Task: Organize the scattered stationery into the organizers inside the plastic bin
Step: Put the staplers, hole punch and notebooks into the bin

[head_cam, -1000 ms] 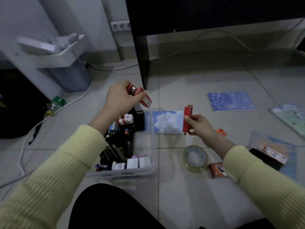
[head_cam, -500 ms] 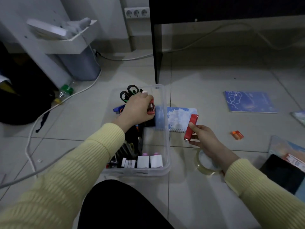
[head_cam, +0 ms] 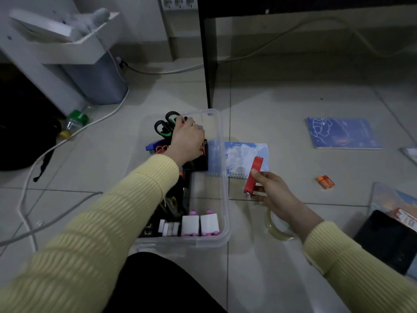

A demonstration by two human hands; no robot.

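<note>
The clear plastic bin (head_cam: 224,184) sits on the pale tiled floor (head_cam: 282,105); a black organizer (head_cam: 199,164) fills its left side, with black-and-green scissors handles (head_cam: 165,128) standing at the far end and white-and-pink blocks (head_cam: 199,224) lined along the near wall. The left hand (head_cam: 187,141) reaches into the bin over the black organizer, knuckles up and fingers curled downward beside the scissors handles; a sliver of red (head_cam: 203,150) shows under its thumb side, but I cannot tell whether the hand grips it.

The right hand (head_cam: 273,193) is outside the bin, just right of its wall; it pinches a slim red bar-shaped tool (head_cam: 254,175) between thumb and fingers; the tool is tilted, its metal-tipped end low and nearer the person, its upper end over a cloud-printed spiral notebook (head_cam: 241,154) that lies flat on the floor against the bin's right wall. A roll of clear tape (head_cam: 278,231) lies on the floor under the right wrist; a small orange block (head_cam: 325,182) lies further right, well apart from the bin; a blue notebook (head_cam: 343,133) lies beyond it; a flat black slab (head_cam: 388,242) rests at the right edge.

To the left of the bin a white cable (head_cam: 56,145) curves across the floor past a green-capped bottle (head_cam: 76,119) and a grey waste bin (head_cam: 99,86).
</note>
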